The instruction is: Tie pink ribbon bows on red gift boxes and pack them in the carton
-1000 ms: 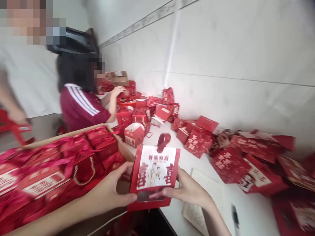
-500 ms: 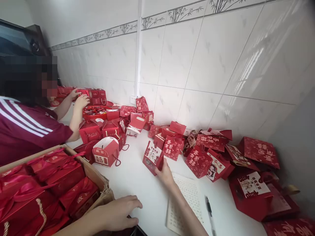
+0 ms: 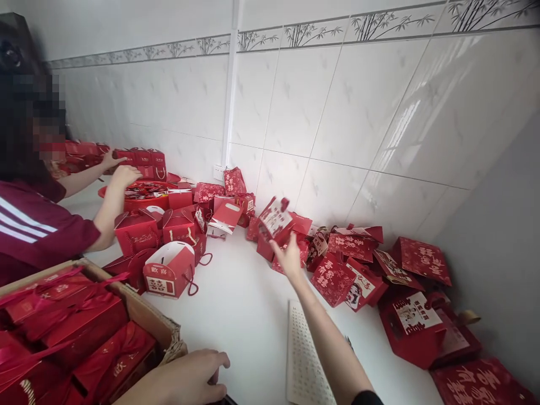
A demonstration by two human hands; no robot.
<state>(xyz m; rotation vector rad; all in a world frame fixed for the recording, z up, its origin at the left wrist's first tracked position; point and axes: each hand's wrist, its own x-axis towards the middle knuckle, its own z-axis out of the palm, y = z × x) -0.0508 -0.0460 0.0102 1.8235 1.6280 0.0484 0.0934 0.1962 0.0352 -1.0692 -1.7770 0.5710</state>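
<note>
My right hand (image 3: 290,260) reaches over the table to the heap by the wall. It grips a small red gift box (image 3: 275,220) with a white printed label, tilted and slightly blurred by motion. Behind and beside that hand lie other red boxes, among them a patterned one (image 3: 333,279). My left hand (image 3: 192,374) rests low at the near edge, beside the cardboard carton (image 3: 175,337), fingers loosely curved and thumb apart, with nothing in it. A dark object, partly hidden, shows just below its thumb.
Red boxes with ribbons (image 3: 80,315) fill the carton. An open-topped red box (image 3: 171,270) stands on the white table (image 3: 244,315). A written notebook (image 3: 306,354) lies under my right forearm. At left, a co-worker's hands (image 3: 126,175) are near a red tray (image 3: 145,199) of small packets.
My right hand has carried the gift box away from me, up to the heap by the wall. The view has shifted slightly. The co-worker's hands have come off a red box and moved apart.
</note>
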